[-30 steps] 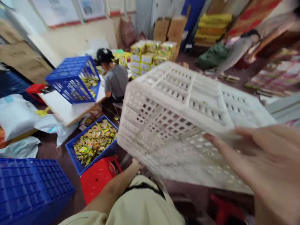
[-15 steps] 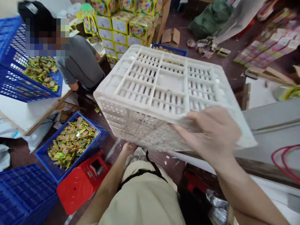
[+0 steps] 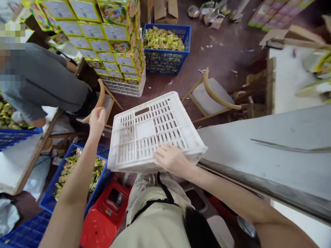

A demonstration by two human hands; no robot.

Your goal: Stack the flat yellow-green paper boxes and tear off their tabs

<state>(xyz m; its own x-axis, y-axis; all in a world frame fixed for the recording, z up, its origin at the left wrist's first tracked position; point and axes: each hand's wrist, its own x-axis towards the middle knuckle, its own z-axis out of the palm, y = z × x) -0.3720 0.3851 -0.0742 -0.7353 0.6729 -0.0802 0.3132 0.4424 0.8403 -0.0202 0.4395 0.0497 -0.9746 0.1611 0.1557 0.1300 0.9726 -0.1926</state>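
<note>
A white slotted plastic crate [image 3: 144, 131] hangs in front of my body, its slatted face turned up. My right hand [image 3: 172, 159] grips its near edge, fingers bent over the slats. To the left of the crate, my left hand [image 3: 97, 119] is closed round the curved wooden back of a chair [image 3: 101, 94], beside a seated person in grey. Below my left forearm stands a blue crate [image 3: 46, 198] of small yellow packets.
Stacked yellow boxes [image 3: 103, 38] stand ahead, with a blue crate [image 3: 165, 60] of packets beside them. Another wooden chair [image 3: 212, 98] is beyond the white crate. A red stool [image 3: 103, 220] is near my legs, and a grey-white surface [image 3: 271, 151] extends right.
The white crate has come lower and closer to my body, with my right hand still on it. My left hand has risen from beside my waist to the chair back. The view has shifted.
</note>
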